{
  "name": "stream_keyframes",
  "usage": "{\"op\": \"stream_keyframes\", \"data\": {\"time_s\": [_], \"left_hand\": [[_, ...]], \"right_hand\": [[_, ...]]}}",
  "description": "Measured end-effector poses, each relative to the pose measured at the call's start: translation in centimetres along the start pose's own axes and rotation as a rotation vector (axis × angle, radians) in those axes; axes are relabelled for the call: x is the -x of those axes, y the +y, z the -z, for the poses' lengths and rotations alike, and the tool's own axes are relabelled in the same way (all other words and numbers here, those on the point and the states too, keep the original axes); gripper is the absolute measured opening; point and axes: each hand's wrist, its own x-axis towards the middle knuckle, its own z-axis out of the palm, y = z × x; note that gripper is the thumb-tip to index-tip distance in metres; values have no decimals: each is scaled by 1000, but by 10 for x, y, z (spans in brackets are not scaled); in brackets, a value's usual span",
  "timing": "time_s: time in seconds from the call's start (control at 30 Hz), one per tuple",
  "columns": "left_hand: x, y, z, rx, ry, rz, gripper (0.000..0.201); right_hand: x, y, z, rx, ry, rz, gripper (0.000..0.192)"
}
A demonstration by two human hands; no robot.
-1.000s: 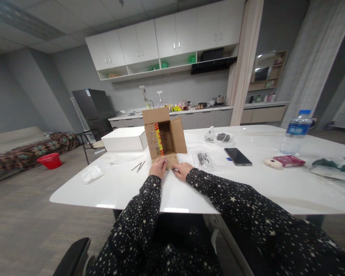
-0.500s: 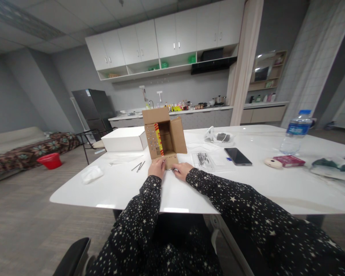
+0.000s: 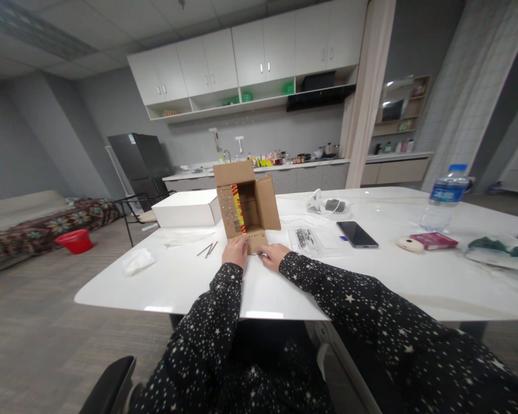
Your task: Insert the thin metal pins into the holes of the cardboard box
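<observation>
Head view: both hands (image 3: 255,253) touch the cardboard box (image 3: 246,207).

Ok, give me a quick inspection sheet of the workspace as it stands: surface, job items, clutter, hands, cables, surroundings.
Surface: white table, glossy, near edge bare.
Job's things: open cardboard box standing flaps up, a yellow and red insert inside its left wall.
Clutter: white box, thin metal sticks, crumpled tissue, clear packet, phone, water bottle, red pack.
Hands: left hand and right hand both at the box's lowered front flap; whether either grip is closed cannot be told.
Cables: thin white lead beside the box.
Surroundings: kitchen counter, dark fridge, red basin on the floor.
</observation>
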Motion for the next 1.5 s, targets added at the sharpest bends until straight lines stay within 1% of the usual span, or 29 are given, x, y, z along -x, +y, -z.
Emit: {"op": "stream_keyframes", "data": {"time_s": [0.1,0.2,0.33,0.5,0.7,0.97,1.23,1.5], "left_hand": [[0,3,2,-14,-10,-10,21],[0,8,6,-41,-28,26,22],[-2,15,14,-104,-117,108,27],[-4,17,18,-129,-164,115,28],[-4,19,18,-136,-144,123,28],[-4,17,19,-129,-187,124,28],[-4,22,22,-135,-157,167,27],[-5,24,25,-139,-168,191,27]], "right_hand": [[1,-1,2,1,-5,6,28],[1,-1,2,3,-8,5,29],[0,0,0,9,-5,0,28],[-2,2,-3,14,3,3,28],[-2,2,-4,17,4,7,28],[0,0,0,8,11,5,27],[-4,-2,2,10,-55,-19,29],[-4,-3,2,26,-67,-36,29]]}}
